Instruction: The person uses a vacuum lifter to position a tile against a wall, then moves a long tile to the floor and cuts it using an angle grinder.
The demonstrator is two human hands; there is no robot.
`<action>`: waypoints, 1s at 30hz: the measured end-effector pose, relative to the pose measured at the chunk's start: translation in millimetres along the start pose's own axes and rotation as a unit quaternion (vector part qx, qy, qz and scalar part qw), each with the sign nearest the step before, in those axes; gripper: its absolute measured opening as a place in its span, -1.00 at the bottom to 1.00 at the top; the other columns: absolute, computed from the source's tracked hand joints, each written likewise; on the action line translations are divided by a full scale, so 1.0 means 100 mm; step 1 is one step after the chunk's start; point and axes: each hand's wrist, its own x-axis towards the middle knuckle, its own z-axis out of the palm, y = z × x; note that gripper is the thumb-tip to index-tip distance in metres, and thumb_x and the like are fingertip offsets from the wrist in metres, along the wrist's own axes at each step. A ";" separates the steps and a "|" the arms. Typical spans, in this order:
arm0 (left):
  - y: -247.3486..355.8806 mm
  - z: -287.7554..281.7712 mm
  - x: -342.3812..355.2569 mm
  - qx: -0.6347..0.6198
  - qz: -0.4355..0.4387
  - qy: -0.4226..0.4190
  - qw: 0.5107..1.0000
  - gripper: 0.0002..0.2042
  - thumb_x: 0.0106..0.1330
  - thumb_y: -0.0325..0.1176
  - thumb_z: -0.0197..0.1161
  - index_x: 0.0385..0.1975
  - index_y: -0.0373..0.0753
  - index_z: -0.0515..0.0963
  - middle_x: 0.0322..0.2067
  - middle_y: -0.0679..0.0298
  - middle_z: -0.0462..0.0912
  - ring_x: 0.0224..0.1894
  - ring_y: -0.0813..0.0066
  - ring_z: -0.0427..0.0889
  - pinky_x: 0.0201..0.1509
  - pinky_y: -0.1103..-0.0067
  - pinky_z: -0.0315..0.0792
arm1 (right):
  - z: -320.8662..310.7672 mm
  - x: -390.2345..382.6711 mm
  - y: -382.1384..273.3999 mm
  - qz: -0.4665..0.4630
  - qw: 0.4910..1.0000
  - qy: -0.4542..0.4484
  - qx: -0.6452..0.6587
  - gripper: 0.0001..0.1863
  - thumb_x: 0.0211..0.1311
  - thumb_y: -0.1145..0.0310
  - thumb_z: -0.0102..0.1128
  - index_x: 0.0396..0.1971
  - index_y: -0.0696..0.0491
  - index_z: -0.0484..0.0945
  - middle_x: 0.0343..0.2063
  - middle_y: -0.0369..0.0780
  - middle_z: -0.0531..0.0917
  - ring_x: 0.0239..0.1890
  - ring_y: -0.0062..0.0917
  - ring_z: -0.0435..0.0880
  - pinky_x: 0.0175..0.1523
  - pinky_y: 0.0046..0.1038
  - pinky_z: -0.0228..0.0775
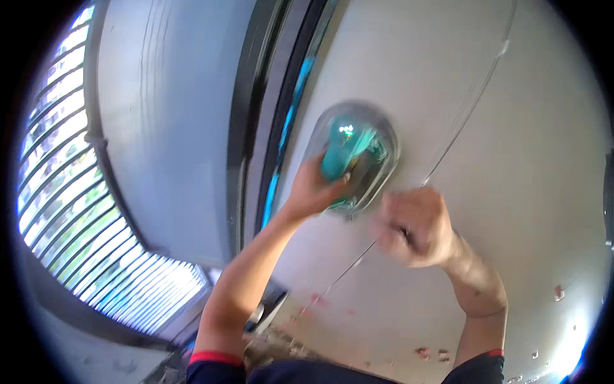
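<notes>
Near the middle of the head view is a clear, rounded oval container (382,125) with a teal piece (342,150) showing in it and a shiny highlight on top. My left hand (312,191) is closed at its lower left side, thumb across the front, gripping it. Whether the teal piece lies inside or against the clear shell, I cannot tell. To the lower right, my right hand (412,227) is curled into a fist, blurred by motion and apart from the container. What its fingers hold, if anything, is hidden.
A thin cable (470,112) runs diagonally over the pale surface (524,179), passing behind my right hand. Left stand a dark frame (259,83) with a blue strip, a grey-blue panel (179,128) and a barred window (70,173). Small reddish bits (422,353) lie low.
</notes>
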 end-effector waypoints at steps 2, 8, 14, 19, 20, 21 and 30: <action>0.00 0.01 0.07 -0.018 0.039 0.005 0.999 -0.70 0.16 -0.41 0.33 -0.13 -0.38 0.55 -0.52 0.35 0.58 -0.51 0.65 0.51 -0.42 0.57 0.41 | 0.50 -0.31 -0.03 -0.045 0.998 -0.021 0.029 -0.76 0.14 0.41 0.27 -0.65 0.08 0.44 -0.72 -0.24 0.44 -0.71 -0.40 0.47 -0.59 -0.40 0.33; 0.10 0.06 0.05 -0.003 -0.037 0.015 0.999 -0.70 0.15 -0.39 0.32 -0.15 -0.39 0.53 -0.60 0.35 0.52 -0.60 0.62 0.51 -0.49 0.56 0.39 | 2.27 -1.10 0.34 0.020 0.993 -0.116 0.032 -0.82 0.03 0.37 0.26 -0.67 -0.01 0.46 -0.70 -0.26 0.52 -0.67 -0.41 0.58 -0.57 -0.39 0.42; 0.13 0.03 0.02 0.002 -0.011 0.020 1.000 -0.73 0.13 -0.41 0.28 -0.19 -0.39 0.52 -0.65 0.34 0.52 -0.64 0.61 0.51 -0.50 0.56 0.39 | 3.33 -1.26 0.94 -0.041 0.988 -0.146 0.020 -0.94 -0.06 0.38 0.26 -0.60 -0.02 0.56 -0.68 -0.27 0.58 -0.68 -0.31 0.59 -0.52 -0.26 0.49; 0.13 -0.01 0.06 -0.007 -0.021 0.024 0.999 -0.78 0.10 -0.43 0.26 -0.27 -0.39 0.54 -0.67 0.30 0.54 -0.64 0.60 0.52 -0.49 0.56 0.40 | 3.76 -0.88 1.08 0.074 0.973 -0.219 -0.024 -0.74 0.15 0.16 0.12 -0.43 0.02 0.67 -0.45 -0.14 0.73 -0.43 -0.22 0.72 -0.25 -0.18 0.57; 0.17 0.01 0.10 -0.003 -0.029 0.011 1.000 -0.79 0.09 -0.43 0.26 -0.30 -0.40 0.55 -0.68 0.29 0.54 -0.64 0.59 0.53 -0.50 0.56 0.41 | 3.71 -0.76 1.06 0.076 0.978 -0.196 -0.014 -0.75 0.15 0.17 0.12 -0.42 0.03 0.67 -0.43 -0.13 0.73 -0.41 -0.21 0.73 -0.23 -0.18 0.58; 0.16 -0.02 0.08 0.012 -0.046 -0.004 0.999 -0.79 0.07 -0.43 0.26 -0.33 -0.41 0.56 -0.69 0.28 0.53 -0.64 0.58 0.53 -0.50 0.56 0.41 | 3.48 -0.48 0.91 0.039 0.993 -0.080 0.079 -0.77 0.13 0.20 0.14 -0.38 0.02 0.68 -0.42 -0.13 0.73 -0.39 -0.18 0.72 -0.21 -0.18 0.57; 0.12 -0.01 0.12 0.067 0.008 0.082 0.994 -0.83 0.02 -0.42 0.25 -0.43 -0.37 0.53 -0.71 0.24 0.56 -0.68 0.52 0.56 -0.56 0.53 0.43 | 3.20 -0.77 1.02 0.037 0.967 -0.250 0.028 -0.71 0.06 0.17 0.07 -0.61 0.02 0.67 -0.53 -0.05 0.69 -0.38 -0.12 0.70 -0.18 -0.12 0.53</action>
